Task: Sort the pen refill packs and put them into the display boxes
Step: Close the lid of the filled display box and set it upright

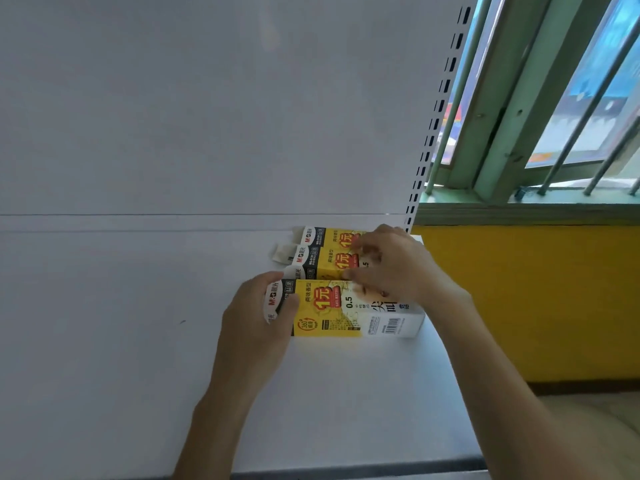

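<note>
Several yellow, white and black pen refill boxes lie side by side on a white shelf (138, 341), near its right end. The nearest box (349, 313) is the largest in view, with a barcode on its front side. My left hand (256, 317) grips the left end of this box, thumb on its top. My right hand (394, 265) lies across the tops of the boxes behind, fingers spread on the middle box (329, 262). The farthest box (332, 236) sits against the shelf's back panel. Open flaps stick out at the left ends of the rear boxes.
The white back panel (207, 98) rises behind the shelf, with a slotted upright (433, 133) at its right edge. A barred window (554, 98) and a yellow wall (536, 299) lie to the right. The shelf's front edge (346, 474) runs along the bottom.
</note>
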The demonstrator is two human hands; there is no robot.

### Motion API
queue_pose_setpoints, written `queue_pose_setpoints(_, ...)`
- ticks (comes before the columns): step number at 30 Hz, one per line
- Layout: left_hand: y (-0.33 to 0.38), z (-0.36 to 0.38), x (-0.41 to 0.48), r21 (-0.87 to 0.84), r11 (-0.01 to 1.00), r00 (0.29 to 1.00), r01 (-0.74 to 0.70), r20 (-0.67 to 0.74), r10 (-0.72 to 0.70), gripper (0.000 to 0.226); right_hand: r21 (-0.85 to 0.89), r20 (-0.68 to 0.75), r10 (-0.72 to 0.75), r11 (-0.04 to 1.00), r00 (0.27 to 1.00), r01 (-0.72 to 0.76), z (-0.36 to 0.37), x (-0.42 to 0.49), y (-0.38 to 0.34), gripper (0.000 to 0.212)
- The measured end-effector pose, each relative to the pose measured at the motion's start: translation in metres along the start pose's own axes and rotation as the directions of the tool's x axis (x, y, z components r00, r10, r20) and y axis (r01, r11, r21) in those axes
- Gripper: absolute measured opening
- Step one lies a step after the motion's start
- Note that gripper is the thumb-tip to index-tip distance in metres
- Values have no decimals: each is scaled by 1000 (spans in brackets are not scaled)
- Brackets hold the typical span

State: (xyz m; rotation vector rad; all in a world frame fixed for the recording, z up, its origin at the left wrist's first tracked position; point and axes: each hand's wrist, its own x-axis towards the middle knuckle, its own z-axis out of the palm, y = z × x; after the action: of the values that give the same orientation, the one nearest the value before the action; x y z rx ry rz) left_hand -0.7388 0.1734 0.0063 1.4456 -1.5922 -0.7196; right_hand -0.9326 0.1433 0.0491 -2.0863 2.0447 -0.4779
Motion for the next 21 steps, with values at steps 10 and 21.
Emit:
queue_pose_setpoints(10, -1, 5, -6, -23, 1000, 999, -2, -51, 1, 31, -6, 148, -53, 999, 988, 54, -3, 30, -9, 50)
queue_pose_setpoints(21, 53, -30, -7, -263, 914, 932, -308, -277, 234, 54, 191, -447, -223, 922, 866, 336, -41, -24, -62, 52)
